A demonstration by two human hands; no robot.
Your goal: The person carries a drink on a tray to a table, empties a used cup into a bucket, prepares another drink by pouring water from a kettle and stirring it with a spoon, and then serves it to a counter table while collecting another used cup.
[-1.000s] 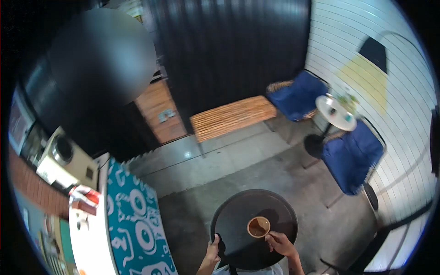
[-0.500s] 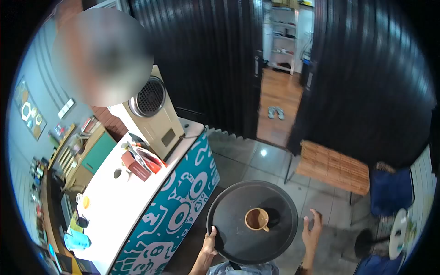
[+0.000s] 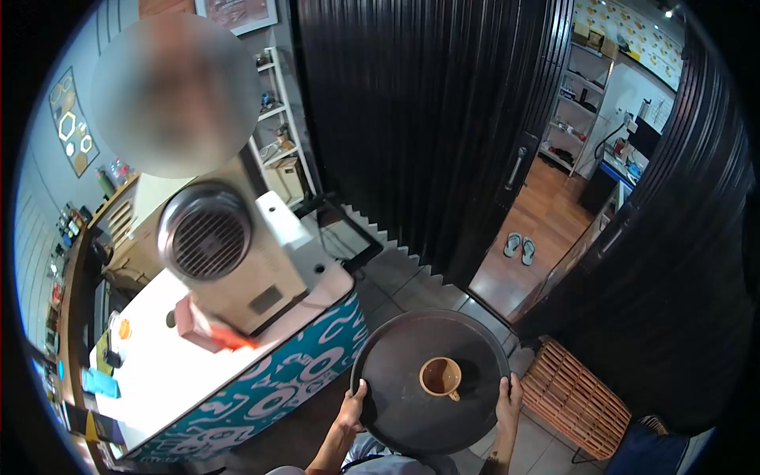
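Observation:
A round black serving tray is held level in front of my body. On it, a little right of its middle, stands a tan cup with its handle toward me; its inside looks brown, and I cannot tell whether there is liquid in it. My left hand grips the tray's left rim, thumb on top and fingers hidden beneath. At the opposite rim my right hand holds on in the same way, with its thumb over the edge.
To the left runs a white counter with a teal patterned front, carrying a beige machine and a reddish box. Black folding doors part at a doorway with slippers. A woven bench stands at right.
My right hand, earlier apart from the tray with fingers spread, now grips its right rim. The view has shifted, bringing the counter's end and machine closer and the bench nearer the tray.

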